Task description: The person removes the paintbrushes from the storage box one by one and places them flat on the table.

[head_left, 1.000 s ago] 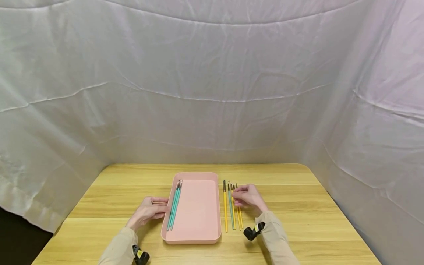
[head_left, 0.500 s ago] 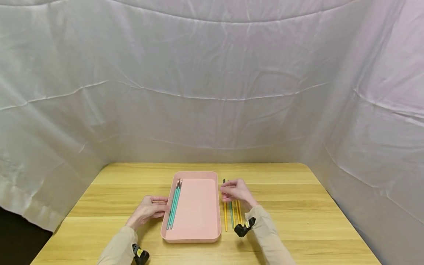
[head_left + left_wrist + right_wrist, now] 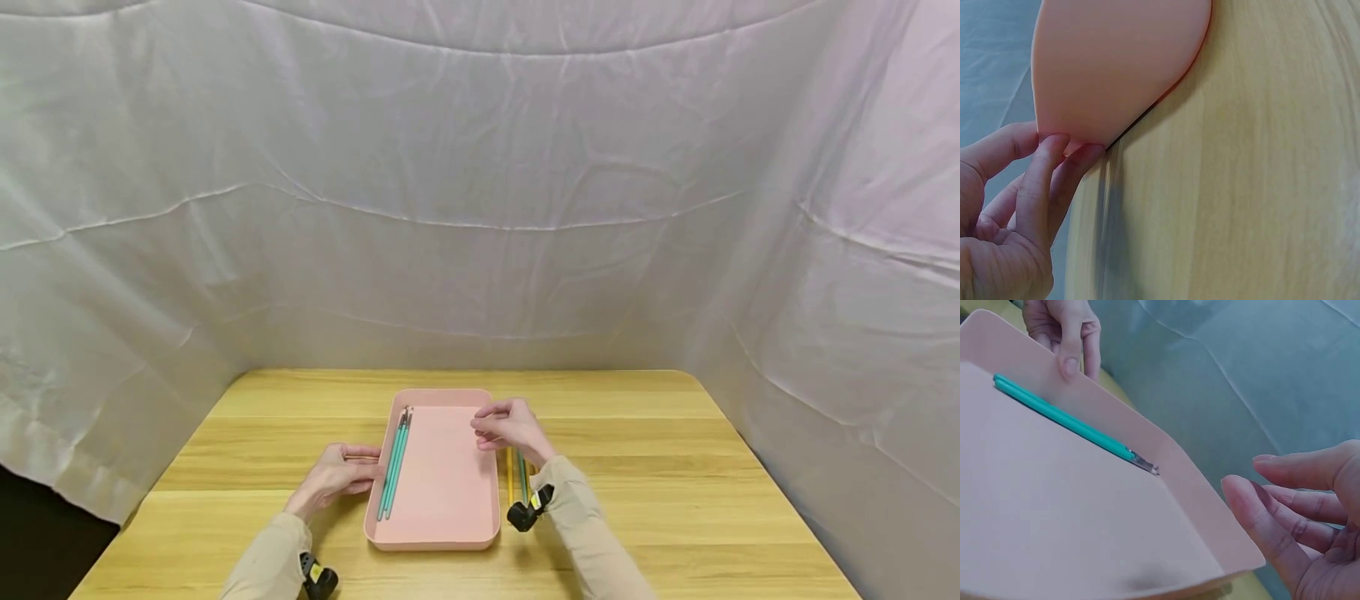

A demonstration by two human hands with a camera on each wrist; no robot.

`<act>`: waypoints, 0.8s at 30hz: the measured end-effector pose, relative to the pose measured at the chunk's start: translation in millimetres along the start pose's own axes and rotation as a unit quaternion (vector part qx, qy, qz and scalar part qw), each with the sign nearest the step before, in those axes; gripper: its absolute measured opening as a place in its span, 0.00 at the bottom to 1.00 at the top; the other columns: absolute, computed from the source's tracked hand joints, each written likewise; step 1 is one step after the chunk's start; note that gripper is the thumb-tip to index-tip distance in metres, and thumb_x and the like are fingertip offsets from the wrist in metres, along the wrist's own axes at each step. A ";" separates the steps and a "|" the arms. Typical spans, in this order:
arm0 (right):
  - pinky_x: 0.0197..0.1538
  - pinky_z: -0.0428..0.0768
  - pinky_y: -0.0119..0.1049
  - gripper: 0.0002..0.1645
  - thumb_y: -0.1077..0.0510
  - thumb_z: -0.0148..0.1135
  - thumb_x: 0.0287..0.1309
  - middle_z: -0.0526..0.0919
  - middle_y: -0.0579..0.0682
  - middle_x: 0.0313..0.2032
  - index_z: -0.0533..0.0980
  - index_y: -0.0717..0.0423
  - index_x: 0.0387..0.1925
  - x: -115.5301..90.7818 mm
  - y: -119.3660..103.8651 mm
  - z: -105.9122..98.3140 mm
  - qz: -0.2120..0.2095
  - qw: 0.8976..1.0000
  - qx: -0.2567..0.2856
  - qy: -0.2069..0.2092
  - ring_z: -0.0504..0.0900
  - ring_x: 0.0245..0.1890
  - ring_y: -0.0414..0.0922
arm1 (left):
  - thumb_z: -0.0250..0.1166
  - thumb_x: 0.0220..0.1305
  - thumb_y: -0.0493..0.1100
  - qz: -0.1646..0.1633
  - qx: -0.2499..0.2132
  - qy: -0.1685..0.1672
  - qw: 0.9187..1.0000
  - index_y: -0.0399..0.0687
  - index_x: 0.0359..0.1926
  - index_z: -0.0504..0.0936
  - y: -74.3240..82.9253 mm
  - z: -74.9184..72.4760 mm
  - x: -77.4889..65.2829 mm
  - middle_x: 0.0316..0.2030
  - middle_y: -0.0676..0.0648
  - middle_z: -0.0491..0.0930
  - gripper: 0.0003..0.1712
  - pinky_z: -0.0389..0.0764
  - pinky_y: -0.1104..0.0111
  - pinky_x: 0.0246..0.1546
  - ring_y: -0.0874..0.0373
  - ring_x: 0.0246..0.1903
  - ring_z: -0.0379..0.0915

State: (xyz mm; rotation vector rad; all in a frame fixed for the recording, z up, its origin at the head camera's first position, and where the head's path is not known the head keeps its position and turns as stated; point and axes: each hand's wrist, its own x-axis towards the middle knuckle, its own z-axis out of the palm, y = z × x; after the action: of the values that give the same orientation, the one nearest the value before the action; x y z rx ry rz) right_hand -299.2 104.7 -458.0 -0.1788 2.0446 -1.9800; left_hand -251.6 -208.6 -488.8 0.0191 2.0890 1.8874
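A pink tray (image 3: 446,483) sits on the table, with a few teal paintbrushes (image 3: 395,471) lying along its left side, their bristles away from me. My left hand (image 3: 333,479) pinches the tray's left wall; in the left wrist view its fingers (image 3: 1038,187) press the outside of it. Over the tray's right rim hovers my right hand (image 3: 512,429), and the right wrist view shows a gap between thumb and fingers with nothing held. Beneath the right hand and wrist, a yellow paintbrush (image 3: 510,475) and a teal paintbrush (image 3: 522,479) lie on the table, partly hidden.
The wooden table (image 3: 675,483) extends to both sides of the tray. A grey cloth curtain (image 3: 480,275) hangs behind it and along both sides. Black wrist cameras (image 3: 528,510) are strapped over the beige sleeves (image 3: 588,533).
My right hand has moved left from the paintbrushes on the table to the tray's right rim, covering some brushes from view. The left hand and tray have stayed put.
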 end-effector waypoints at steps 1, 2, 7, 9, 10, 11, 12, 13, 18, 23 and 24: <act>0.31 0.88 0.31 0.16 0.69 0.65 0.60 0.86 0.55 0.28 0.76 0.77 0.47 1.4 -0.2 2.6 -0.001 1.000 0.002 0.001 0.84 0.22 0.39 | 0.68 0.61 0.30 -0.001 0.000 0.002 1.000 0.17 0.61 0.71 0.1 0.2 0.1 0.46 0.32 0.87 0.30 0.88 0.74 0.33 0.63 0.32 0.86; 0.31 0.89 0.32 0.16 0.69 0.65 0.60 0.86 0.55 0.28 0.76 0.77 0.47 2.9 -0.3 5.2 -0.001 1.000 0.004 0.001 0.84 0.22 0.39 | 0.68 0.61 0.30 -0.001 0.002 0.000 1.000 0.17 0.61 0.70 0.4 0.0 0.0 0.46 0.32 0.87 0.30 0.88 0.74 0.33 0.63 0.33 0.85; 0.30 0.89 0.33 0.14 0.69 0.66 0.59 0.87 0.67 0.32 0.78 0.76 0.46 11.4 -0.9 19.7 0.001 1.000 -0.002 0.003 0.84 0.21 0.39 | 0.67 0.62 0.30 -0.003 0.001 -0.001 1.000 0.16 0.61 0.70 2.1 0.1 -1.0 0.44 0.33 0.88 0.30 0.88 0.74 0.33 0.63 0.33 0.85; 0.31 0.89 0.34 0.14 0.69 0.66 0.60 0.86 0.74 0.36 0.78 0.75 0.46 14.3 -0.8 25.6 0.004 1.000 -0.011 0.002 0.84 0.21 0.39 | 0.68 0.61 0.30 -0.005 0.000 0.000 1.000 0.16 0.61 0.70 3.2 0.4 -1.5 0.43 0.34 0.88 0.30 0.88 0.74 0.32 0.63 0.33 0.85; 0.31 0.89 0.34 0.15 0.69 0.66 0.60 0.85 0.76 0.38 0.78 0.76 0.46 15.3 -0.8 28.7 0.004 1.000 -0.016 0.001 0.84 0.21 0.39 | 0.68 0.61 0.30 -0.004 0.000 -0.001 1.000 0.16 0.61 0.71 3.3 0.2 -1.8 0.43 0.34 0.88 0.30 0.88 0.74 0.32 0.63 0.33 0.86; 0.31 0.89 0.34 0.15 0.68 0.66 0.60 0.84 0.78 0.41 0.78 0.76 0.46 16.4 -0.7 31.8 0.004 1.000 -0.021 -0.002 0.84 0.20 0.39 | 0.68 0.61 0.30 -0.004 0.001 -0.001 1.000 0.17 0.61 0.71 3.4 0.3 -2.1 0.44 0.34 0.88 0.30 0.88 0.74 0.32 0.63 0.33 0.86; 0.32 0.89 0.35 0.15 0.68 0.66 0.60 0.84 0.78 0.42 0.78 0.76 0.46 17.3 -0.8 35.0 0.004 1.000 -0.025 -0.003 0.84 0.20 0.38 | 0.68 0.61 0.30 -0.004 0.003 0.000 1.000 0.17 0.61 0.71 3.6 0.4 -2.4 0.44 0.34 0.88 0.30 0.88 0.74 0.32 0.63 0.33 0.85; 0.32 0.90 0.36 0.15 0.68 0.65 0.60 0.83 0.79 0.43 0.78 0.76 0.46 15.8 -3.9 38.2 0.005 1.000 -0.029 -0.007 0.83 0.20 0.38 | 0.68 0.61 0.30 -0.004 0.003 0.000 1.000 0.17 0.61 0.71 3.6 0.5 -2.4 0.44 0.33 0.87 0.30 0.88 0.74 0.33 0.63 0.33 0.85; 0.33 0.90 0.39 0.13 0.69 0.65 0.60 0.84 0.79 0.40 0.79 0.77 0.44 20.9 -0.1 51.7 0.004 0.999 -0.044 -0.009 0.82 0.18 0.38 | 0.68 0.61 0.30 -0.005 0.005 0.002 1.000 0.16 0.61 0.70 3.5 1.0 -2.1 0.45 0.32 0.87 0.31 0.88 0.74 0.33 0.63 0.33 0.85; 0.34 0.90 0.40 0.12 0.69 0.66 0.59 0.86 0.75 0.38 0.80 0.74 0.43 27.7 6.7 62.9 0.015 0.999 -0.044 -0.003 0.83 0.19 0.38 | 0.68 0.61 0.30 -0.006 0.004 0.003 1.000 0.16 0.61 0.69 2.8 0.6 -2.0 0.45 0.31 0.86 0.31 0.88 0.73 0.34 0.63 0.34 0.86; 0.33 0.90 0.40 0.12 0.69 0.66 0.59 0.86 0.75 0.38 0.80 0.74 0.43 28.9 7.4 64.8 0.017 0.999 -0.044 -0.003 0.83 0.18 0.38 | 0.68 0.61 0.30 -0.006 0.004 0.003 1.000 0.16 0.61 0.69 2.6 0.5 -1.9 0.46 0.30 0.86 0.31 0.88 0.73 0.34 0.63 0.34 0.86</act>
State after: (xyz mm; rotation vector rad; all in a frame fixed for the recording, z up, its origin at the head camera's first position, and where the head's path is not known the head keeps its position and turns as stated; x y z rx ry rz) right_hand -307.1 34.7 -469.7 -0.1661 2.1177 -1.8695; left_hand -250.2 -208.2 -485.9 0.0034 2.0962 1.8744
